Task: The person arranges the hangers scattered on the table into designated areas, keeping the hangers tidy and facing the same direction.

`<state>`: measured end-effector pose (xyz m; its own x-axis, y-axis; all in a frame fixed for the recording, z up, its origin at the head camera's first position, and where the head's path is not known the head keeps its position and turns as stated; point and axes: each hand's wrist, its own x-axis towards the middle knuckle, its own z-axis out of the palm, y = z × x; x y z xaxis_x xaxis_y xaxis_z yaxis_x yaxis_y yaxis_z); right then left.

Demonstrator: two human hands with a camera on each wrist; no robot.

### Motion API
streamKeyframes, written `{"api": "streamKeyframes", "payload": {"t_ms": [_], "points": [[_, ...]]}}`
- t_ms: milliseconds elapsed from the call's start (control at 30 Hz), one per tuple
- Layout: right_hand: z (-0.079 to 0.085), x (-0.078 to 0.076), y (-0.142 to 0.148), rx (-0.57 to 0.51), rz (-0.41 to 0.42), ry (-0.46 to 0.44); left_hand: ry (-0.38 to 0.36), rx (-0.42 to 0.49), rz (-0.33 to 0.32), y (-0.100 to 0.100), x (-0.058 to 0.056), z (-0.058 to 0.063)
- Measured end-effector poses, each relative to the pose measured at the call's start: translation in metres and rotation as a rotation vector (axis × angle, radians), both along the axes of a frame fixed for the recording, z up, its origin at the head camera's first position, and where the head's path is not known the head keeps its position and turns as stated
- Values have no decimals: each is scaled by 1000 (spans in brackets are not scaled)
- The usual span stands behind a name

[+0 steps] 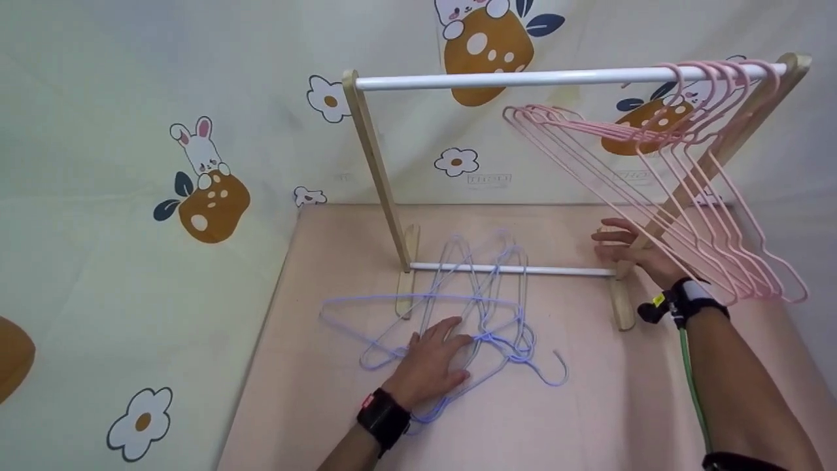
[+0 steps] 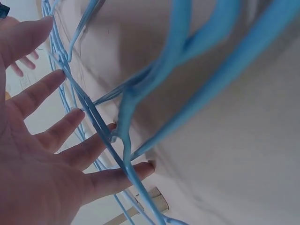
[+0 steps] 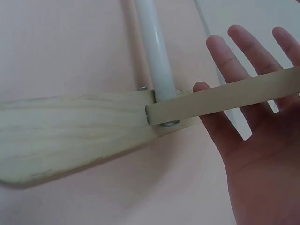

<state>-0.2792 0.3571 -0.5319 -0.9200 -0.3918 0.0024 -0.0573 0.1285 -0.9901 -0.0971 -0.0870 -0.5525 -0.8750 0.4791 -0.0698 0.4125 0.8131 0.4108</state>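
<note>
Several blue wire hangers (image 1: 392, 296) lie in a tangled pile on the table. My left hand (image 1: 428, 366) rests over the pile with its fingers spread; in the left wrist view the straight fingertips touch or overlap the blue wires (image 2: 211, 89). At the right end of a small garment rack, my right hand (image 1: 644, 255) is low by the wooden post (image 3: 248, 96). Its fingers are extended behind the post, not curled round it. Above that hand, several pink hangers (image 1: 644, 135) hang from the rack's white top rod (image 1: 510, 80).
The rack's lower white rod (image 1: 556, 270) runs between its wooden feet, the left foot (image 1: 405, 294) and right foot (image 1: 622, 307). Blue hangers overlap this rod and the left foot. A patterned curtain (image 1: 248, 85) covers the back and left. A green cable (image 1: 688, 373) runs along my right forearm.
</note>
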Motion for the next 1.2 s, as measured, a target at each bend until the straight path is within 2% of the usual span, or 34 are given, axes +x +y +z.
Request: {"api": "streamKeyframes", "payload": {"t_ms": [67, 200, 333, 700, 867, 1033, 1200], "points": [[-2, -1, 0, -8, -8, -19, 28, -4, -1, 0, 1, -1], [-2, 1, 0, 51, -49, -106, 83, -24, -6, 2, 3, -4], [6, 2, -2, 60, -80, -172, 136, -49, -24, 5, 1, -6], [5, 10, -12, 99, -117, -227, 251, -82, -63, 25, 3, -17], [10, 20, -18, 101, -113, -227, 254, -61, -92, 41, -1, -20], [12, 21, -19, 121, -128, -210, 207, -14, -90, 42, -9, -14], [12, 16, -18, 129, -159, -208, 237, -21, -95, 19, -21, 1]]}}
